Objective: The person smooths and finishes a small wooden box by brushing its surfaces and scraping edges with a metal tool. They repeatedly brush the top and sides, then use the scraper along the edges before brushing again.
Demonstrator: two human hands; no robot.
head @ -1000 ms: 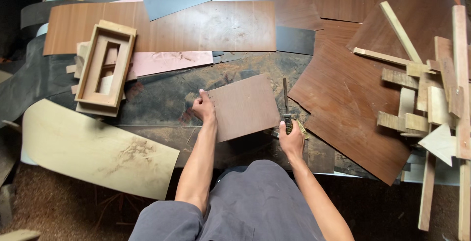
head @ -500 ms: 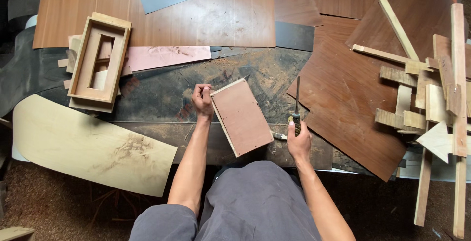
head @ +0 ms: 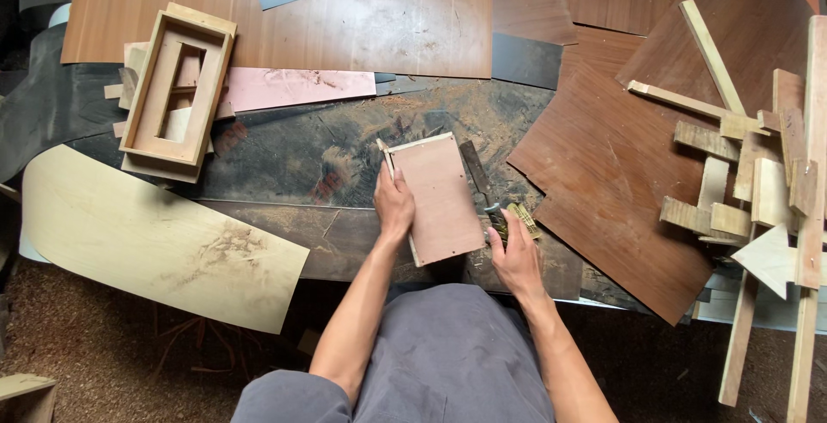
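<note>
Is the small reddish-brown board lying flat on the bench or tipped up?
Flat. The small reddish-brown board shows its whole face, left hand pressing its edge; right hand holds a dark flat file alongside.

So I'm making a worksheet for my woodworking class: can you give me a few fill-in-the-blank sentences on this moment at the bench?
1. The left hand rests on the ____ edge of the small brown panel.
2. The right hand holds a ____ laid along the panel's right edge.
3. The open wooden frame lies to the panel's ____.
4. The loose pile of wooden strips lies at the ____ of the picture.

Missing words: left; file; left; right
</note>
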